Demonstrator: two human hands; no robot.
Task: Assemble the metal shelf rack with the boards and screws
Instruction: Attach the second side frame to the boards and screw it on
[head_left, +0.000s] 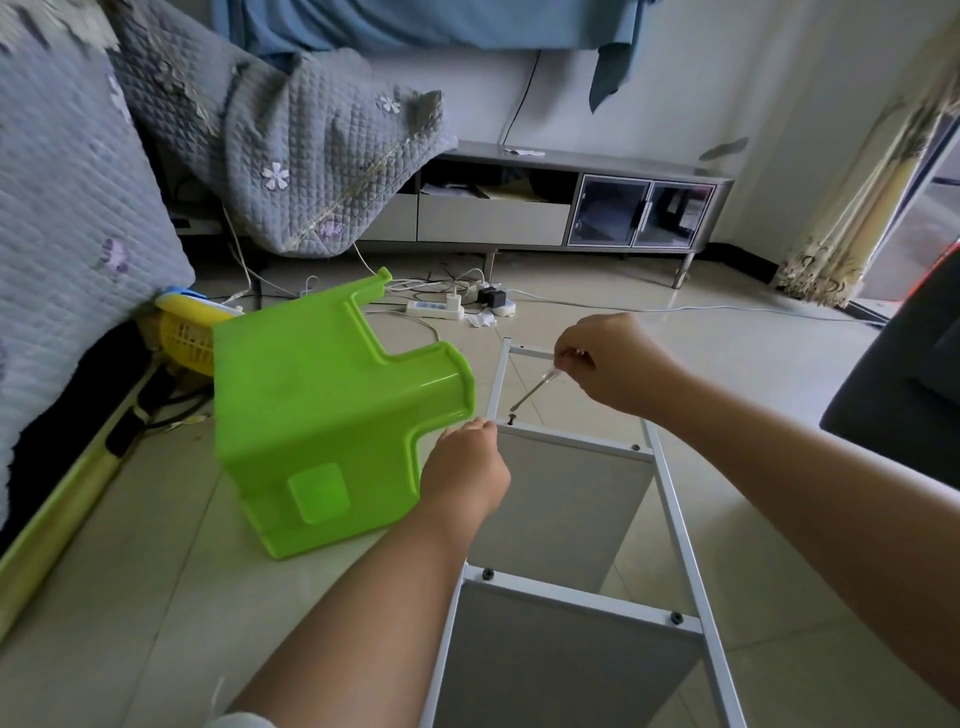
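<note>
The white metal shelf rack (670, 509) is lying on the tiled floor (156, 545), running from the bottom edge of the view up toward its far end rail. Two grey boards are sitting in the rack: the upper board (566, 499) and the lower board (550, 660), each under a white crossbar. Dark screws are showing in the crossbars: one at the upper crossbar's right end (635, 447), two on the lower crossbar (488, 573).

The right hand (608, 358) is hovering above the rack's open far bay, fingers curled around the clear handle of a screwdriver (535, 387). The shaft is slanting down and left, its tip sitting just above a screw (511, 421) at the left end of the upper crossbar. Whether the tip is touching the screw head cannot be told.

The left hand (467, 473) is resting at the rack's left upright, at the corner beside that screw, its fingers curled over the rail; how firmly it is gripping cannot be told.

A green plastic stool (322, 415) is lying tipped over just left of the rack, touching or nearly touching the left hand. Beyond the rack's far end, a power strip (434, 309) and loose cables are lying on the floor. Further behind, a grey TV cabinet (571, 208) is standing against the wall. A quilted grey cover (78, 182) is hanging well left of the rack.
</note>
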